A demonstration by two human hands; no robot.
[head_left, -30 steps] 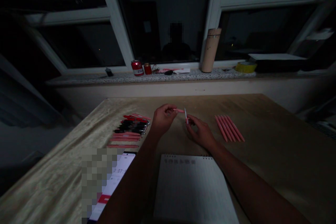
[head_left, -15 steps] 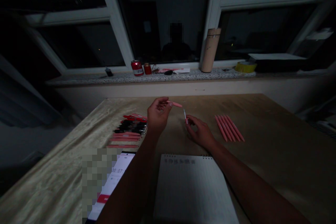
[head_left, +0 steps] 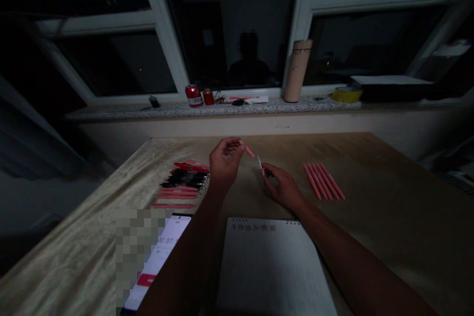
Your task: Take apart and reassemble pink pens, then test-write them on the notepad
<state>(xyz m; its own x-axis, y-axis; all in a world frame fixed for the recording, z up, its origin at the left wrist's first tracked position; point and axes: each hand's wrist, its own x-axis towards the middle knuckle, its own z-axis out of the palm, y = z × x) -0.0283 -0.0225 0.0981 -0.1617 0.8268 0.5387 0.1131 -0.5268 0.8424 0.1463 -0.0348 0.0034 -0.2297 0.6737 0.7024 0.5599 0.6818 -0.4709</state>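
My left hand (head_left: pixel 225 160) pinches a pink pen barrel (head_left: pixel 248 149), which slopes down to the right. Just right of its lower end, a thin white pen refill (head_left: pixel 259 162) stands up from the fingers of my right hand (head_left: pixel 281 183). A small gap separates barrel and refill. To the right, several pink pens (head_left: pixel 323 181) lie side by side on the cloth. On the left is a group of pen parts: red pieces (head_left: pixel 185 167), black pieces (head_left: pixel 185 178) and pink barrels (head_left: pixel 177 193).
A spiral notebook (head_left: pixel 274 266) lies in front of me, with a lit phone (head_left: pixel 159 256) to its left. On the windowsill (head_left: pixel 166 111) stand a red can (head_left: pixel 193 96), a small red jar (head_left: pixel 208 97), a tall tan cylinder (head_left: pixel 298 71) and a yellow tape roll (head_left: pixel 347 95).
The pink barrel in my left hand has tilted more steeply, its free end now pointing down toward the refill. My right hand has shifted only slightly.
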